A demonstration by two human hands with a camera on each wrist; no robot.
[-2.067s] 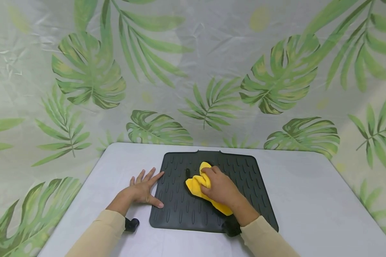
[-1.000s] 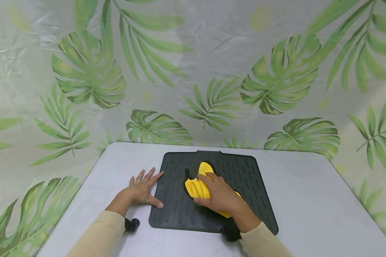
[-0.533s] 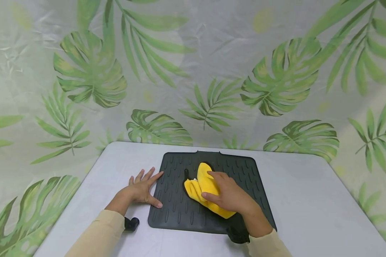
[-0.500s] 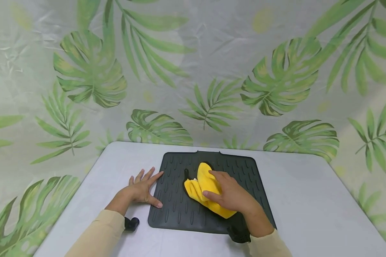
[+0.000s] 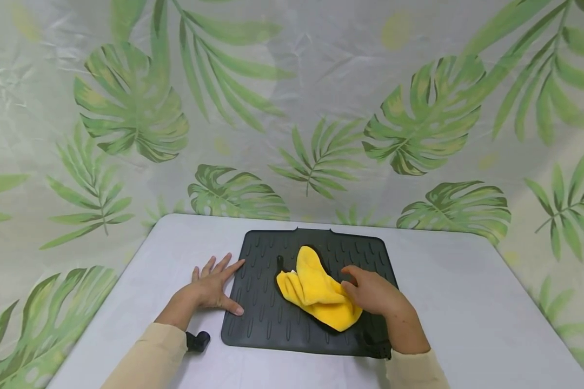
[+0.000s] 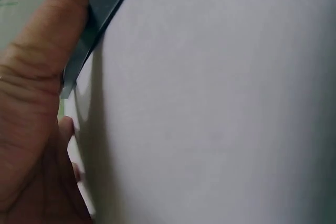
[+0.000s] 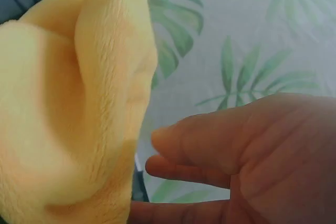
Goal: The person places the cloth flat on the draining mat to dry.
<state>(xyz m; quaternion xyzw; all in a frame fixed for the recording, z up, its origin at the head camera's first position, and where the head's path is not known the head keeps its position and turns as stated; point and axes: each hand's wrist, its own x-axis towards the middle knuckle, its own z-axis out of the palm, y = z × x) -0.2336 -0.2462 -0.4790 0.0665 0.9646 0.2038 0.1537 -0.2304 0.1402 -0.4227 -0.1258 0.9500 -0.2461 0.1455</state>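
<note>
A crumpled yellow cleaning cloth [image 5: 316, 289] with dark edging and a small dark hanging loop [image 5: 279, 262] lies on a black ridged mat [image 5: 258, 324]. My right hand [image 5: 372, 292] is at the cloth's right side, thumb and fingers loosely bent. In the right wrist view the thumb [image 7: 205, 140] stands apart from the yellow folds, and a lower finger reaches to the cloth's edge. My left hand [image 5: 209, 289] has its fingers spread at the mat's left edge, index fingertip and thumb on the mat. In the left wrist view, a finger [image 6: 52, 30] lies along the mat's dark edge.
The mat lies on a white-covered table [image 5: 467, 302] that reaches out on both sides. Behind it hangs a leaf-print sheet [image 5: 292, 108]. Dark wrist-worn cameras [image 5: 198, 341] sit under both wrists.
My right hand gripped the bunched cloth, then loosened its fingers and moved right, off the cloth's middle. The cloth has spread flatter on the mat. The left hand has stayed put.
</note>
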